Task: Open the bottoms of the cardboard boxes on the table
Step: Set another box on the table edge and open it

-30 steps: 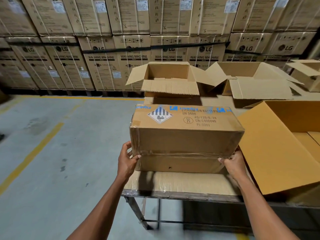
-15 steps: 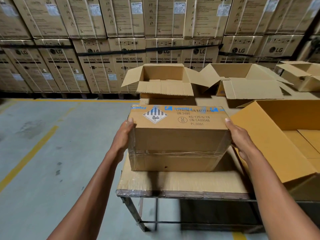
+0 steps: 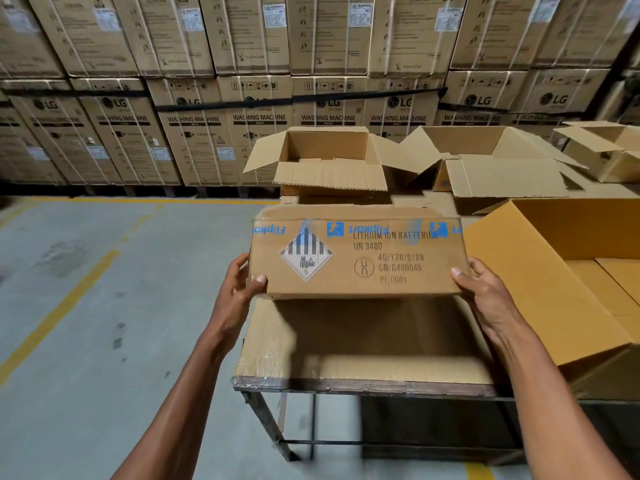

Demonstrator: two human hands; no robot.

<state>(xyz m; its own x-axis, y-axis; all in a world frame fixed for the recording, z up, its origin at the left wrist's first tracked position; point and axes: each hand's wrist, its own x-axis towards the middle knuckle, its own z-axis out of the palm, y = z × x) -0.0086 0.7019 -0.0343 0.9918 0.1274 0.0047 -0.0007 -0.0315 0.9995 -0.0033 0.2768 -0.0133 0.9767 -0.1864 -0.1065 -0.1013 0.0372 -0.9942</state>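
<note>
A closed brown cardboard box [image 3: 360, 252] with a lithium battery hazard label and blue printed tape is lifted above the table [image 3: 363, 362], its labelled face turned towards me. My left hand [image 3: 239, 289] grips its left end, thumb on the labelled face near the lower corner. My right hand [image 3: 485, 292] grips its right end, thumb on the front edge. The box casts a dark shadow on the cardboard-covered tabletop below it.
Two opened boxes [image 3: 329, 164] [image 3: 491, 168] stand at the back of the table, a third [image 3: 609, 150] at far right. A large open orange-brown box [image 3: 568, 271] sits close on the right. Stacked washing machine cartons [image 3: 194, 98] line the back wall. Concrete floor [image 3: 104, 289] lies left.
The box stood on the table with my hands low at its ends. My hands slid up its sides, then lifted it and tipped the labelled face towards me.
</note>
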